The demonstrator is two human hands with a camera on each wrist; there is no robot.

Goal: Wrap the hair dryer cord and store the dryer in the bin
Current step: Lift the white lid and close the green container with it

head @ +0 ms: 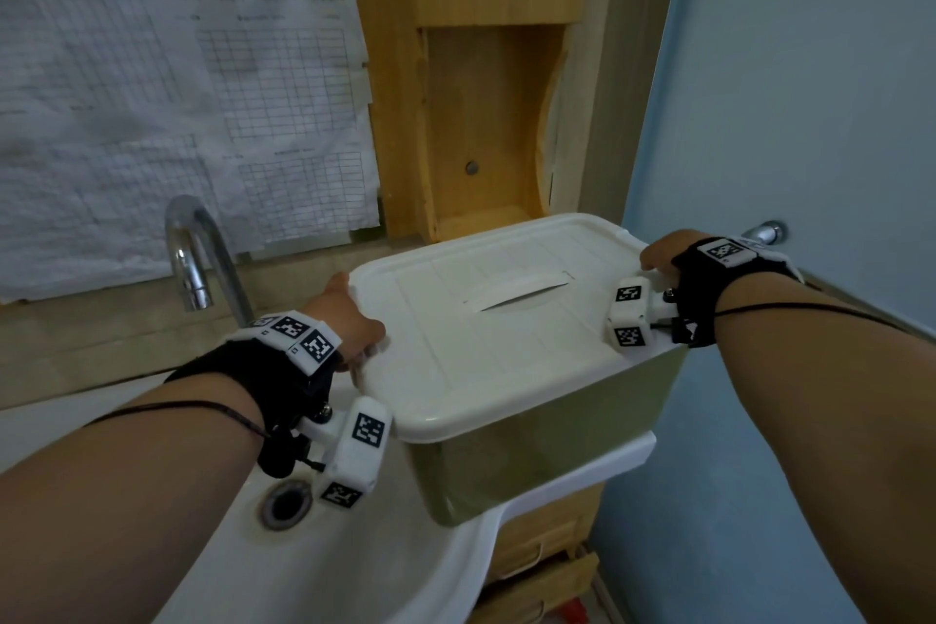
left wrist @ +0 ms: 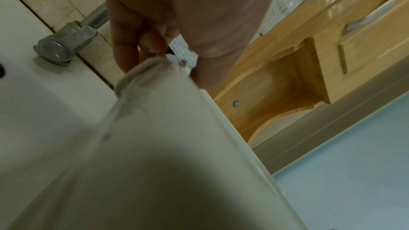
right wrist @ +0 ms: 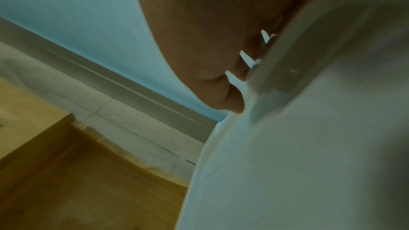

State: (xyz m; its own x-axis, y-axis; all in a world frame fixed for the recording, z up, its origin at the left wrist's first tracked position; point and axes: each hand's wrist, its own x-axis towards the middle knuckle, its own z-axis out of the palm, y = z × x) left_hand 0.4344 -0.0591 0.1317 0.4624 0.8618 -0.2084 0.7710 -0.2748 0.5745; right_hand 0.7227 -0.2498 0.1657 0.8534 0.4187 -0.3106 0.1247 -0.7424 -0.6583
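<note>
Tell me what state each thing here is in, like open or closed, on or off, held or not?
bin: lid on, standing on the sink's edge.
lid: closed over the bin, gripped at both ends.
left hand: fingers curled round the lid's left edge.
right hand: fingers curled round the lid's right edge.
faucet: no water running.
sink: drain open, basin looks dry.
hair dryer: not visible.

Chrome gooseneck faucet (head: 195, 253) at the back of a white sink (head: 324, 568), round metal drain (head: 285, 504) in the basin. Crumpled gridded paper sheets (head: 167, 81) across the wall behind. Yellow wooden cabinet (head: 481, 66) with an open niche, beside a pale blue wall (head: 810, 91). Wooden drawers (head: 542, 552) below the sink's right edge.
</note>
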